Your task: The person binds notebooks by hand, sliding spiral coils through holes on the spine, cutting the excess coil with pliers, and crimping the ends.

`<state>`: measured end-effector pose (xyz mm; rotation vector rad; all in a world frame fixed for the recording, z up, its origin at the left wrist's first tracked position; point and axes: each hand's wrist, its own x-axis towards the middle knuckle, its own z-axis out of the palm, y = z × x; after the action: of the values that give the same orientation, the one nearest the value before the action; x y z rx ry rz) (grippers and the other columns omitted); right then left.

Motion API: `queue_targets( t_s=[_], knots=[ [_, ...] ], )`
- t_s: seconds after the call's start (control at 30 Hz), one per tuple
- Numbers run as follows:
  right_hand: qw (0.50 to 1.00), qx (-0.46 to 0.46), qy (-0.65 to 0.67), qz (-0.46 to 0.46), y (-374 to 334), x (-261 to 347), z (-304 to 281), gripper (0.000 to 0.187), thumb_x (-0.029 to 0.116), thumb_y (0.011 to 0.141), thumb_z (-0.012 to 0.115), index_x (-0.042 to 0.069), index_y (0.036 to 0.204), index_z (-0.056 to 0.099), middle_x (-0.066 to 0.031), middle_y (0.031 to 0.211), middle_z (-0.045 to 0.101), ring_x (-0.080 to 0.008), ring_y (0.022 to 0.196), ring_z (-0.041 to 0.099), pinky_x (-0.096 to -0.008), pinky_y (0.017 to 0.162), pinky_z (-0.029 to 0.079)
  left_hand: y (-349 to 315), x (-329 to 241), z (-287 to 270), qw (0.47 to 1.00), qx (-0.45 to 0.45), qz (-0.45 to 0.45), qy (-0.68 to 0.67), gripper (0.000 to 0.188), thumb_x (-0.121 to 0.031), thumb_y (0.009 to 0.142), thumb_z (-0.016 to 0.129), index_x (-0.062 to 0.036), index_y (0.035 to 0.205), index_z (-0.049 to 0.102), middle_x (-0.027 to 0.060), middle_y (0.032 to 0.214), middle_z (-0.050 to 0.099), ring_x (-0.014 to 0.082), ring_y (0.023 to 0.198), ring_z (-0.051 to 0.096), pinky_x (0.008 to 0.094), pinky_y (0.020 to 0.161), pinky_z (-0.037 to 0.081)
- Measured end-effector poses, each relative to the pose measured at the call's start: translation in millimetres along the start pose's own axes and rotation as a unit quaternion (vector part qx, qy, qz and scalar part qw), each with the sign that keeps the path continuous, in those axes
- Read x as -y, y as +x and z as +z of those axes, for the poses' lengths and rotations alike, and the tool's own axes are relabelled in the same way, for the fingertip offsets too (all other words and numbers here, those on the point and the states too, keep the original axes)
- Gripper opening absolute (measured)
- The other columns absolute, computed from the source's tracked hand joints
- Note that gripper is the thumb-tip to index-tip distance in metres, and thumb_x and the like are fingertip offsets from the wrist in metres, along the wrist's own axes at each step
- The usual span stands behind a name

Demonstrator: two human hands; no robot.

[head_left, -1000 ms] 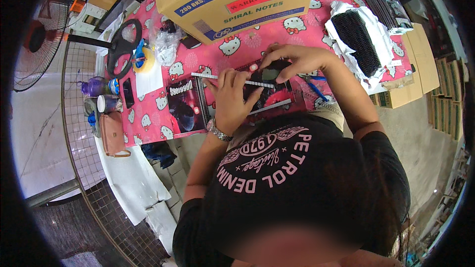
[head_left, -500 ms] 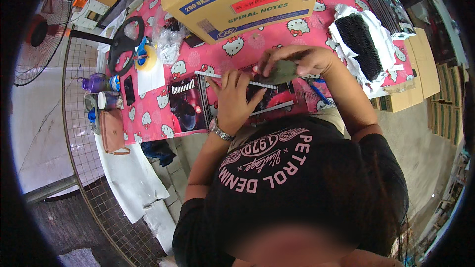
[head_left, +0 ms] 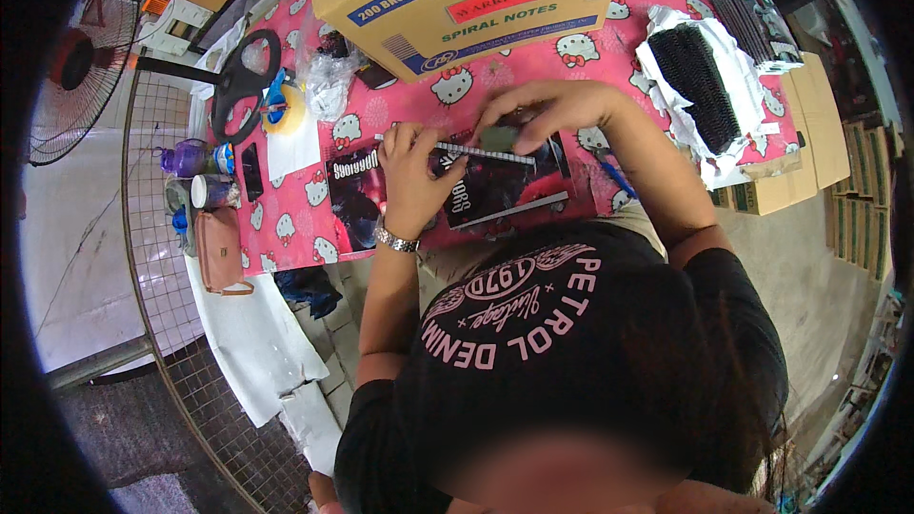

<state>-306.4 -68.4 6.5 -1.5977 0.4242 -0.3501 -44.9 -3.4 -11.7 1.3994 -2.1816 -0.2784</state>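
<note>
Notebook [head_left: 514, 192]: dark cover, on pink cloth [head_left: 409, 107], front of wearer, btwn & below both hands; slightly tilted.
L hand [head_left: 416, 181]: fingers bent at strip's L end, w/ watch [head_left: 396, 239] on wrist; can't tell if gripping or only pressing. Vs. 0.5 s ago: shifted L, more cover bared.
R hand [head_left: 571, 107]: thumb & fingers closed on green piece [head_left: 497, 139]; both shifted L vs. 0.5 s ago.
Strip [head_left: 500, 156]: white, toothed look, along notebook's far side; L end hidden by L hand.
2nd notebook [head_left: 350, 221]: L of first, partly covered by L hand, more than 0.5 s ago.
Pen [head_left: 619, 177]: blue, R of notebook, nr R forearm.
Carton [head_left: 476, 24]: lg., far side, blocks view behind.
Coils [head_left: 700, 95]: blk pile on white paper, R.
Stacks [head_left: 757, 29]: notebooks, far R.
L side: tape roll [head_left: 297, 116], phone [head_left: 251, 172], cup [head_left: 211, 192], bottle [head_left: 179, 161], pouch [head_left: 219, 246].
</note>
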Motion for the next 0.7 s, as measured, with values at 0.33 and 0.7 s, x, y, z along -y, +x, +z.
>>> queue_targets(
  t_s=[0.33, 0.7],
  knots=[
    [0.999, -0.009, 0.019, -0.049, -19, -8, -9, 0.054, 0.025, 0.076, 0.075, -0.003, 0.121, 0.062, -0.0122, 0.120, 0.061, -0.0234, 0.113, 0.056, -0.0335, 0.100, 0.040, 1, -27, 11, 1.000, 0.005, -0.004, -0.017, 0.038, -0.030, 0.068, 0.080, -0.0116, 0.096, 0.062, 0.0070, 0.100, 0.056, 0.0295, 0.105, 0.049, 0.0452, 0.091, 0.036],
    [1.000, 0.000, 0.019, -0.003, -9, -10, -9, 0.050, 0.025, 0.079, 0.073, -0.001, 0.120, 0.063, -0.0110, 0.122, 0.061, -0.0213, 0.117, 0.053, -0.0336, 0.102, 0.039, 5, -17, 3, 0.999, -0.011, 0.023, -0.044, 0.030, -0.009, 0.071, 0.075, -0.0068, 0.097, 0.061, 0.0117, 0.099, 0.055, 0.0335, 0.099, 0.050, 0.0441, 0.089, 0.040]
  ],
)
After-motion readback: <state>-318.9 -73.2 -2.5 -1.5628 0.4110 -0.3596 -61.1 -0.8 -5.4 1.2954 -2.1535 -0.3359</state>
